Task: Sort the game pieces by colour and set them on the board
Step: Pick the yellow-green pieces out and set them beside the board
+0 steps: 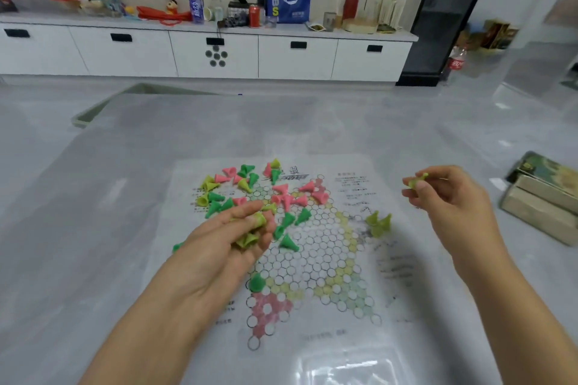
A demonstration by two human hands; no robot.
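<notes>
A paper game board (316,247) printed with a star of circles lies flat on the grey table. Cone-shaped pieces in pink (283,189), dark green (289,242) and yellow-green (209,184) lie scattered over its far left part. A small group of yellow-green cones (379,223) rests at the board's right side. My left hand (219,247) is palm up over the board's left side, fingers curled on several yellow-green cones (248,237). My right hand (450,197) hovers right of the board, pinching one yellow-green cone (417,181). A single dark green cone (257,283) stands near the board's lower left.
A worn box (542,197) sits at the table's right edge. A pale tray (103,109) lies beyond the table at the far left. A white cabinet (215,53) along the wall carries bottles, a can and a blue bag.
</notes>
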